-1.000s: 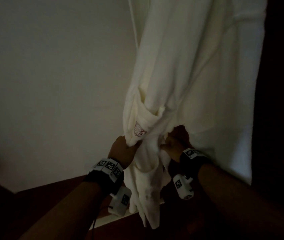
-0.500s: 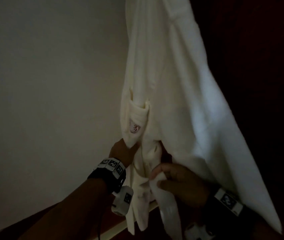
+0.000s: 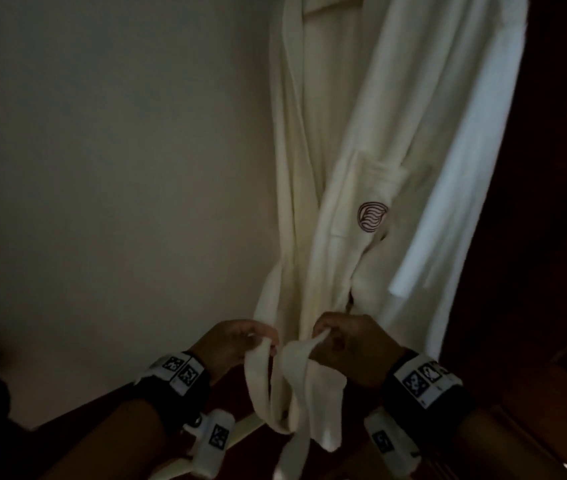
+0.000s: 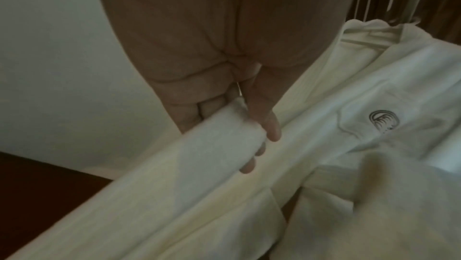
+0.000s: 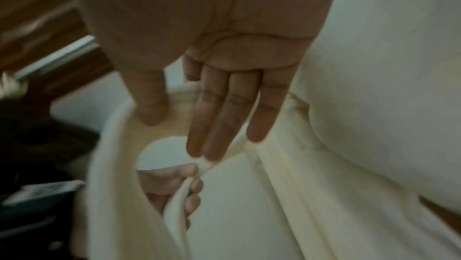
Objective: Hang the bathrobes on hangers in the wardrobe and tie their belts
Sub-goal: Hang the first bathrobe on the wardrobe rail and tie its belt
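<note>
Hanging upright on a hanger (image 3: 327, 6) before a pale wall (image 3: 102, 168) — a cream bathrobe (image 3: 379, 126), with a chest pocket (image 3: 367, 202) bearing a stitched emblem (image 3: 372, 217). Dangling in two loose ends at the waist, not yet knotted — the belt (image 3: 296, 386). Pinching the left end between thumb and curled fingers: the left hand (image 3: 232, 344). Gripping the right end just beside it, thumb against the cloth with fingers reaching long: the right hand (image 3: 351, 344). Bordering all this on the right, dark wardrobe wood (image 3: 559, 168).
</note>
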`<state>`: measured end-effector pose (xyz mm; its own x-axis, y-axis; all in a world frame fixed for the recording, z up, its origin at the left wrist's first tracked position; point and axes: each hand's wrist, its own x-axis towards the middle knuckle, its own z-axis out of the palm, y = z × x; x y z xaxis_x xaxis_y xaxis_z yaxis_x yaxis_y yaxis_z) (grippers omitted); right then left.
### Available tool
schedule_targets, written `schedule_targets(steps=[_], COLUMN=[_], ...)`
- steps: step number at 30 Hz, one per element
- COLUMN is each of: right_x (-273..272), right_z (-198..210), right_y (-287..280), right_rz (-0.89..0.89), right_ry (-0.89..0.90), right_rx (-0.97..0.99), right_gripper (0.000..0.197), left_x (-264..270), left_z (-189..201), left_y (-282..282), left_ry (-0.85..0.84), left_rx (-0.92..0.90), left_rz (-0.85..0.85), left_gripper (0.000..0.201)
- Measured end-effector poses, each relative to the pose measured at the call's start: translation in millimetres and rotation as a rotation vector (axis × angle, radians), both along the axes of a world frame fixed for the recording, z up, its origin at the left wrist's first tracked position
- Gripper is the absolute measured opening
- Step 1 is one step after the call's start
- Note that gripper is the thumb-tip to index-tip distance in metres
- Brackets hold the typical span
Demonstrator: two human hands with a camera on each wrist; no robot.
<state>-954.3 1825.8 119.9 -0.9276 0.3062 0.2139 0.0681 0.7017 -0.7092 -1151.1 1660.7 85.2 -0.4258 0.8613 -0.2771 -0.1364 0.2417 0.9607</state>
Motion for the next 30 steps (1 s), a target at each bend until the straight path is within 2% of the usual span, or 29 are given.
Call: schedule_targets(steps=[4, 7, 10, 11, 13, 15, 18, 20, 22, 24, 26, 28, 30], right_x=[-7, -15, -17, -17, -16, -15, -14, -11, -9, -8, -4, 0, 4], right_z=[4, 12, 17, 18, 19, 19, 9, -2, -21, -47, -76, -95, -97], right_y=[-12, -17, -15, -14, -15, -16, -14, -16, -22, -26, -27, -30, -34], right_rz=[-0.011, -0.048, -0.054, -0.036, -0.016, -0.056, -0.186, -0.291, -0.43, -0.549, -0.468, -0.228, -0.152], right_ry=[-0.08, -0.102, -0.171, -0.231, -0.357, -0.388, -0.295, -0.156, 0.015, 0.107, 0.0, -0.214, -0.269], right_rx=[0.148, 0.057, 0.142, 0.198, 0.245, 0.221, 0.093, -0.05, -0.293, -0.585, -0.642, -0.613, -0.7], right_gripper=[0.044, 0.037, 0.037, 0.039, 0.044, 0.043, 0.035, 0.046, 0.065, 0.069, 0.059, 0.061, 0.057], left_x=[22, 39, 50, 53, 59, 62, 64, 65, 64, 65, 64, 64, 63], left_z=[-8, -9, -10, -9, -3, -1, -2, -4, -3, 0, 4, 7, 8], left_y=[-14, -17, -19, -19, -20, -21, -17, -13, -7, 0, 9, 16, 22], left_ry=[-0.015, 0.039, -0.046, -0.066, -0.034, 0.063, 0.249, 0.259, 0.243, 0.221, 0.176, 0.154, 0.162], left_rx=[-0.027, -0.07, -0.056, -0.021, 0.035, 0.041, 0.021, 0.062, 0.103, 0.129, 0.141, 0.144, 0.141], left_rz=[-0.046, 0.002, 0.083, 0.073, 0.006, -0.064, -0.068, -0.02, 0.031, 0.039, 0.002, -0.025, -0.048], left_gripper=[0.055, 0.043, 0.067, 0.068, 0.043, 0.027, 0.021, 0.031, 0.037, 0.029, 0.026, 0.024, 0.021])
